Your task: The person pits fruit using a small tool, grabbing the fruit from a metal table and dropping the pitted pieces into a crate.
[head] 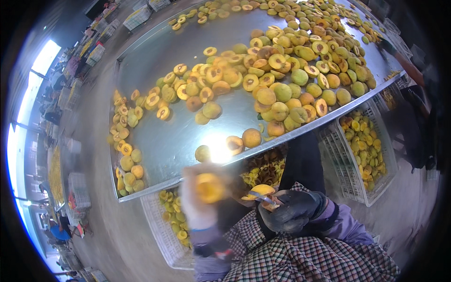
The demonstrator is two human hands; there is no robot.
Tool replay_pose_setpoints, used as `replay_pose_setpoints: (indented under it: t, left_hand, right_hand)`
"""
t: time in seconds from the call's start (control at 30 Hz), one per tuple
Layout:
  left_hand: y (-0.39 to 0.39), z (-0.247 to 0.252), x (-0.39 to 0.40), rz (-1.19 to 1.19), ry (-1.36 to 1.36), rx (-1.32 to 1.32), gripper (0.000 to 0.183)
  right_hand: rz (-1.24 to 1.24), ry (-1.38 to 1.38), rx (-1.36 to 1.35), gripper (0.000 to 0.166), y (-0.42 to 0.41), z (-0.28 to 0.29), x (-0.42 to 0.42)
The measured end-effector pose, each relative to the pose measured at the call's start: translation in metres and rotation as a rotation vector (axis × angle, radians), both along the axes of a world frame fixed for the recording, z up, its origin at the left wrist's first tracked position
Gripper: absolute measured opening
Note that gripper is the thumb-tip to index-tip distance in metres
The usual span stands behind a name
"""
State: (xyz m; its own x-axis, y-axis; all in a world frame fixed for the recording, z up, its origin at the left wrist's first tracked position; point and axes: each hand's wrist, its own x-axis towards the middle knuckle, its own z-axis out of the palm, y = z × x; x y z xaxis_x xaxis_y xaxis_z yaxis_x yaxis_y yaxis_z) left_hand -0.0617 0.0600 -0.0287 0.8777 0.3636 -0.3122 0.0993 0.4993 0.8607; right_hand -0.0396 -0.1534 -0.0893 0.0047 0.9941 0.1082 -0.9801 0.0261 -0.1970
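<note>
My right hand (292, 211), in a dark glove, grips a small tool with a curved metal blade (264, 198). A yellow piece of fruit (262, 190) lies against the blade. To the left, my left hand (202, 197), in a pale glove and blurred by motion, holds a yellow fruit half (210, 188) just off the table's near edge. Whole and halved yellow-green fruits (278, 92), some with the pit showing, are spread over the metal table (176, 137). A halved fruit (234, 144) and a whole one (251, 138) lie near its rim.
White plastic crates of fruit pieces stand below the table at the left (165, 243) and right (375, 197). Peelings and pieces (264, 172) lie in between, beneath the rim. A co-worker's arm (408, 67) reaches over the table's far right. More crates (78, 187) stand at the left.
</note>
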Motion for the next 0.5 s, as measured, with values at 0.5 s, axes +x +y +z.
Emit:
replay_pose_setpoints:
  t: [0.5]
  left_hand:
    - [0.064, -0.096, 0.091, -0.444, 0.578, 1.474, 0.061]
  right_hand:
    - [-0.685, -1.776, -0.471, 0.033, 0.024, -0.009, 0.006]
